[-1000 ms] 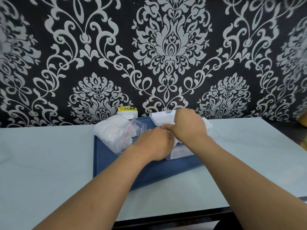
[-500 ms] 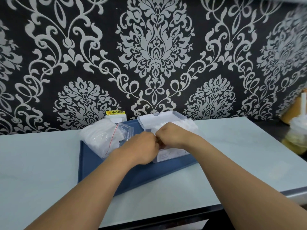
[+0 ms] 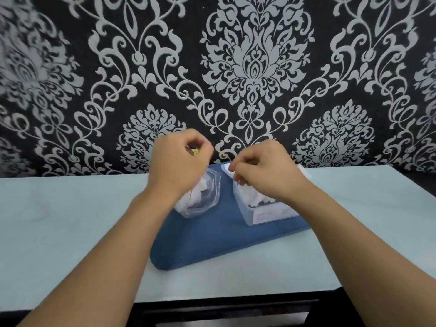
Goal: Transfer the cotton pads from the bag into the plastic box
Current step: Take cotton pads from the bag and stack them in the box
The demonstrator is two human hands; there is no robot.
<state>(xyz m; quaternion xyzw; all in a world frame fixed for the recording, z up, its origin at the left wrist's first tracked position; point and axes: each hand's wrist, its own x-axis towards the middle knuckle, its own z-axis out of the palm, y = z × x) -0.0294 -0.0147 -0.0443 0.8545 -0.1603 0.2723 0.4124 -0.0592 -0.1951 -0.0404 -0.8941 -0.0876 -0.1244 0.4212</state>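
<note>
Partly complete: cotton pads [image 3: 256, 201] fill the plastic box [image 3: 271, 214] beneath the curled right hand [image 3: 264, 172], grasp unclear; more remain in the bag [image 3: 203, 197] below the clenched left hand [image 3: 178, 161], contents hidden

- The wall [image 3: 236, 67] behind is covered in black wallpaper with a large pale grey damask pattern of scrolls and leaves.
- A pale blue-white table [image 3: 59, 220] stands against it, smooth and evenly lit.
- The table's near edge [image 3: 224, 305] is dark, with shadow beneath.
</note>
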